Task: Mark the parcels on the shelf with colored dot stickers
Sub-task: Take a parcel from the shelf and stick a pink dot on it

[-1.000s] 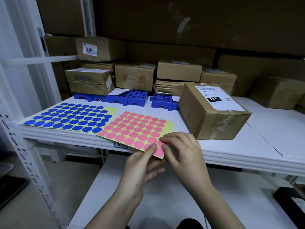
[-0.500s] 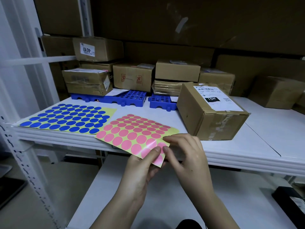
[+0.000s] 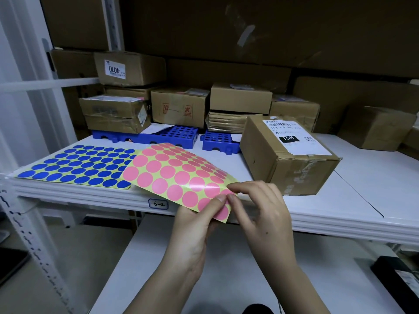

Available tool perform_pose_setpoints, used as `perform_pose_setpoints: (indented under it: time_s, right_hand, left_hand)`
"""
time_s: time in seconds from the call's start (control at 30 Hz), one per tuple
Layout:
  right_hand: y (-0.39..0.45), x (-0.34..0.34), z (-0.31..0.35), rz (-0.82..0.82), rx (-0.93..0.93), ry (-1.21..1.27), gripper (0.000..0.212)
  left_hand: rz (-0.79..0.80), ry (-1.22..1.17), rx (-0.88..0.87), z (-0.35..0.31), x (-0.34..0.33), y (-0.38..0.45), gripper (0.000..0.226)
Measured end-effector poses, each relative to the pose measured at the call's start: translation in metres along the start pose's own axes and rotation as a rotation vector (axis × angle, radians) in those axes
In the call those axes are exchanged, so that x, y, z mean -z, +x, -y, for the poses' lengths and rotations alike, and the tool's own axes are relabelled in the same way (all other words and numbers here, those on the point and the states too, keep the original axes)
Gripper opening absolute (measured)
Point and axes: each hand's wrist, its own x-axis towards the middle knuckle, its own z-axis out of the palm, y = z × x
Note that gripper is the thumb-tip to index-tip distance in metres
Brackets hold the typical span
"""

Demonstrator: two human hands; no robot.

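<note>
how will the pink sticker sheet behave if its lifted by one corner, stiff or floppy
Probably floppy: the pink sheet already curves upward with only its near corner held by the left hand. It looks thin and light, so it should lift easily. Its glossy face shows glare, so it may slip unless pinched firmly.

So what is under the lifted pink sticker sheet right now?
The left hand holds the pink sticker sheet from beneath, thumb on top. Its far left edge overlaps the blue sticker sheet lying on the white shelf. The shelf surface directly beneath is hidden.
</note>
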Motion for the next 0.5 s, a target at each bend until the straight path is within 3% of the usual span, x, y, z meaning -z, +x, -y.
perform_pose_setpoints:
  time_s: [0.5]
  right_hand:
    - [0.0029,-0.0032,0.0020,-0.007,-0.125,0.166,0.008]
  left_hand:
    - [0.005,-0.068,-0.046,-0.0022,-0.0025,0.0015,0.016]
